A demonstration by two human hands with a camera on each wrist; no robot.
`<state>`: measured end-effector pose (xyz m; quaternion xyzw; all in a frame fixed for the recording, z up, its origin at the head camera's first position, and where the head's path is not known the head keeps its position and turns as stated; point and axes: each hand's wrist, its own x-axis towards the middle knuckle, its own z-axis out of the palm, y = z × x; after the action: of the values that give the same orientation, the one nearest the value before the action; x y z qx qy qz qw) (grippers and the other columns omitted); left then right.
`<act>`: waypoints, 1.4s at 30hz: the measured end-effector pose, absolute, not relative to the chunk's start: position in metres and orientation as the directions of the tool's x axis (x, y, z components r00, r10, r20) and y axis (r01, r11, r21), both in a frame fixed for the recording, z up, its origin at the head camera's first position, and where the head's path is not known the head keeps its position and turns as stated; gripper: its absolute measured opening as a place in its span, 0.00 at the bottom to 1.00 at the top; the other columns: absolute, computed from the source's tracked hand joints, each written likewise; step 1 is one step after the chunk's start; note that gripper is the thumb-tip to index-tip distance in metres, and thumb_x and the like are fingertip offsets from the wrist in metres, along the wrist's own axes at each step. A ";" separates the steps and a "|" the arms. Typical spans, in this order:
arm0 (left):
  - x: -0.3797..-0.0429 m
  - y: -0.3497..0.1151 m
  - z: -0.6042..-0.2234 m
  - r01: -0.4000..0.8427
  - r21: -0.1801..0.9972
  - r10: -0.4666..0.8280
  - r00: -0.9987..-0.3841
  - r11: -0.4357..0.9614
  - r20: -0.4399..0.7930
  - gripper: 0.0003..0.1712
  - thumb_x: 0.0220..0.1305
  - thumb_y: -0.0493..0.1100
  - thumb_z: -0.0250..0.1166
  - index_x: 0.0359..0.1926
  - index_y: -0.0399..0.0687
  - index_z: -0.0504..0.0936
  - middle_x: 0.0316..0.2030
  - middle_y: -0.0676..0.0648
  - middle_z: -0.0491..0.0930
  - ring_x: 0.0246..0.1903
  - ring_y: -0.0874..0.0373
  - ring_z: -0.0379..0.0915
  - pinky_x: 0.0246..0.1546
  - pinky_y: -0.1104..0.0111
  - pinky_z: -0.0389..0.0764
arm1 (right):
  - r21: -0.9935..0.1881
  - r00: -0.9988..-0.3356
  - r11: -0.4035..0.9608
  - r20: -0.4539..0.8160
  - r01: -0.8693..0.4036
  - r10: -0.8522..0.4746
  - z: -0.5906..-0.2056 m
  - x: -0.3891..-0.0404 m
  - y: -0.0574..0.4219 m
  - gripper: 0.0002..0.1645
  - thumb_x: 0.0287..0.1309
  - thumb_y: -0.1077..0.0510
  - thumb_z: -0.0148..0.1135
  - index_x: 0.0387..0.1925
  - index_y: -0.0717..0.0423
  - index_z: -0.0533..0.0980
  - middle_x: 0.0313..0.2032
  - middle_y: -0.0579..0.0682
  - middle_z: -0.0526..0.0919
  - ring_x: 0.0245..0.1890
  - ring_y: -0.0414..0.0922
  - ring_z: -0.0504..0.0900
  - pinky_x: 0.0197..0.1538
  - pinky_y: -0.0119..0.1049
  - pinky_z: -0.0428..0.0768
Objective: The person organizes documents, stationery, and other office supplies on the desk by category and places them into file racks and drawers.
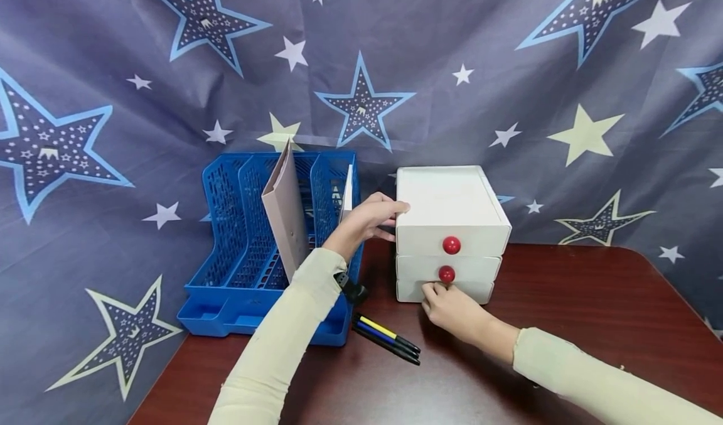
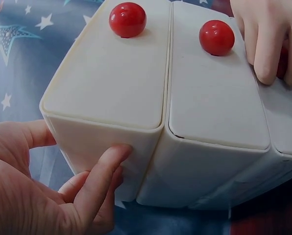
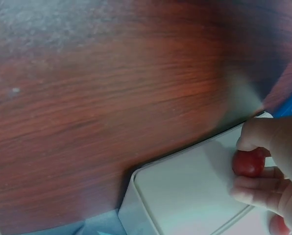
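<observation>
A white three-drawer box (image 1: 452, 193) with round red knobs stands on the table against the cloth. My left hand (image 1: 375, 216) rests on its upper left side, the thumb on the top edge; in the left wrist view the fingers (image 2: 117, 152) press the side wall. At the lowest drawer (image 3: 190, 183), my right hand (image 1: 454, 309) pinches the red knob (image 3: 249, 162) between thumb and fingers. In the head view that knob is hidden behind the hand. The top knob (image 1: 451, 245) and the middle knob (image 1: 447, 274) are untouched. All the drawers look closed.
Left of the box stands a blue file rack (image 1: 226, 224) holding a beige folder (image 1: 288, 218) and a white item (image 1: 347, 193). Several pens (image 1: 386, 337) lie on the brown table (image 1: 565, 312) in front of the rack. A starry cloth (image 1: 429, 48) hangs behind.
</observation>
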<state>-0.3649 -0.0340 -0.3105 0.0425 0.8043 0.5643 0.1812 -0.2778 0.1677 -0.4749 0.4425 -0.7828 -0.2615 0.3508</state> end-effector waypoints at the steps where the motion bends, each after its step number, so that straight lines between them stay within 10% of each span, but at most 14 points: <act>1: -0.365 -0.034 -0.311 -0.138 0.923 0.271 -0.931 0.359 -0.244 0.18 0.73 0.47 0.62 0.25 0.45 0.78 0.67 0.39 0.72 0.64 0.42 0.72 0.48 0.52 0.88 | 0.720 -0.361 0.470 0.317 -0.510 -0.877 -0.475 -0.278 0.168 0.08 0.52 0.58 0.73 0.33 0.54 0.82 0.35 0.55 0.73 0.30 0.46 0.75 0.23 0.34 0.74; 42: -0.364 -0.033 -0.309 -0.138 0.920 0.259 -0.935 0.367 -0.243 0.23 0.72 0.46 0.62 0.18 0.47 0.73 0.45 0.45 0.79 0.51 0.48 0.78 0.52 0.48 0.86 | 0.744 -0.314 0.409 0.276 -0.529 -0.908 -0.471 -0.266 0.171 0.11 0.51 0.54 0.77 0.33 0.52 0.83 0.34 0.52 0.72 0.31 0.45 0.74 0.31 0.34 0.80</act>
<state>-0.3639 -0.0331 -0.3095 0.0374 0.8076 0.5614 0.1766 -0.2661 0.1713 -0.4713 0.4706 -0.7634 -0.2723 0.3486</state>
